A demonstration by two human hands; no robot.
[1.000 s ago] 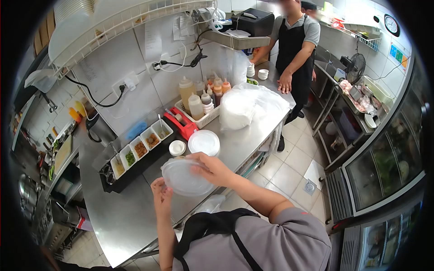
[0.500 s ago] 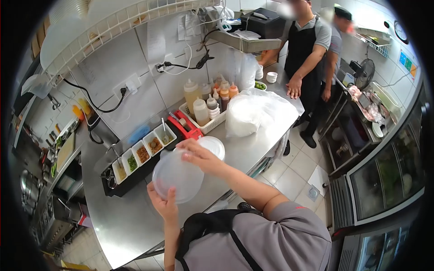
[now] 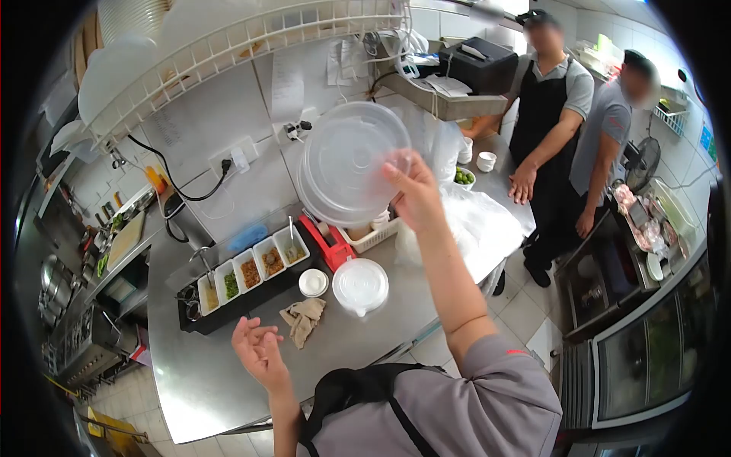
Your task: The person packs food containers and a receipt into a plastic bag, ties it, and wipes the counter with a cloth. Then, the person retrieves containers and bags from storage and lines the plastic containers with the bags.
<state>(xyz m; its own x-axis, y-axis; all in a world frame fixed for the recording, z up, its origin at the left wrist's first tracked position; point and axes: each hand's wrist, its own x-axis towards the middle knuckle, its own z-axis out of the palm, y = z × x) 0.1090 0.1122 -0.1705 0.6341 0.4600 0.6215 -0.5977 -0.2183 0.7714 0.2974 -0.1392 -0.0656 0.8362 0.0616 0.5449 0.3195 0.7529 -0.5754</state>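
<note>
Raised in front of the wall, a clear round plastic lid (image 3: 346, 160) is pinched at its right edge by my right hand (image 3: 415, 186); a second rim shows just behind it. My left hand (image 3: 260, 356) is held above the steel table with its fingers apart and nothing in it. Near that hand lies a crumpled beige cloth (image 3: 304, 320). Beyond the cloth stand a small white cup (image 3: 313, 282) and a lidded round container (image 3: 360, 286). The lid hides most of the squeeze bottles behind it.
White tubs (image 3: 249, 273) of chopped food sit in a black holder beside a red dispenser (image 3: 327, 241). A plastic bag (image 3: 464, 225) covers the table's right end. Overhead hangs a wire rack (image 3: 244, 42). Two people (image 3: 548, 114) stand at the far right.
My right hand has lifted the lid up and away from the table. My left hand has let go of it and dropped lower. The cloth and small cup have come into view.
</note>
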